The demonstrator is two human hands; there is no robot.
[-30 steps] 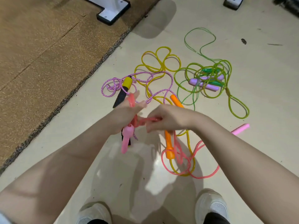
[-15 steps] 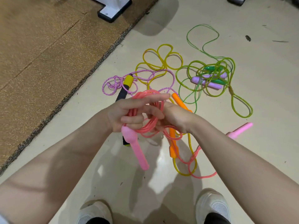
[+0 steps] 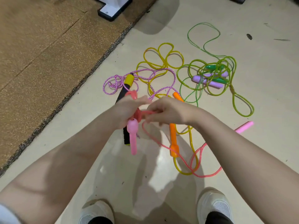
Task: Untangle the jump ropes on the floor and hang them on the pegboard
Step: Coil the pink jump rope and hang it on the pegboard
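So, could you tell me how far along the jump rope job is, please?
Nothing looks hung; no pegboard is in view. In hand: the left hand grips coils of the pink rope, the right hand pinches its cord. Left: the yellow rope, purple braided rope and green rope lie tangled on the floor.

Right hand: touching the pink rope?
Touching. Head view shows the right hand pinching the pink rope strand stretched from the coil in the left hand.

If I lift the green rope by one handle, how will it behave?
Probably floppy: the green rope lies in loose curls on the floor. It will likely drag the purple handles with it, since its loops cross them. It looks thin, so probably light.
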